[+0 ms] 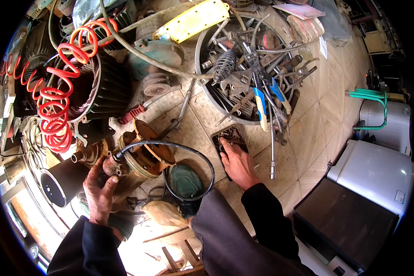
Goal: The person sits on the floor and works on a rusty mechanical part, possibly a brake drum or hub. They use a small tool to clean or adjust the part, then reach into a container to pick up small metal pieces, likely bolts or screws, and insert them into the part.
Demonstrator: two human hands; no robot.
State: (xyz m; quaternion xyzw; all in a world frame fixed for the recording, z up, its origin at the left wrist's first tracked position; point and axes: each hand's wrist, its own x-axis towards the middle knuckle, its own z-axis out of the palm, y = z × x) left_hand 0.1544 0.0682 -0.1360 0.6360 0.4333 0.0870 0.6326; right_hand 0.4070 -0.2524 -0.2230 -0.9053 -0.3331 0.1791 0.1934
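A rusty, round-flanged pump (pixel 140 154) stands on the tiled floor at left centre, with a black cable looping from its small side housing. My left hand (pixel 99 193) grips that housing, thumb and forefinger apart around it; the palm side is partly hidden. My right hand (pixel 238 164) reaches into a small dark tray (pixel 244 143) of bolts and small metal pieces. Its forefinger is stretched out onto the pieces, and the other fingers curl lower down. I see nothing held in it. Beside the pump lies a dark cylinder (pixel 62 181).
Beyond the tray stands a round basin (pixel 201 87) heaped with pliers, wrenches and sockets. A red coiled hose (pixel 55 106) hangs before a finned motor housing (pixel 112 87). A yellow case (pixel 193 20) lies at the back. White-grey appliances (pixel 370 170) stand at right.
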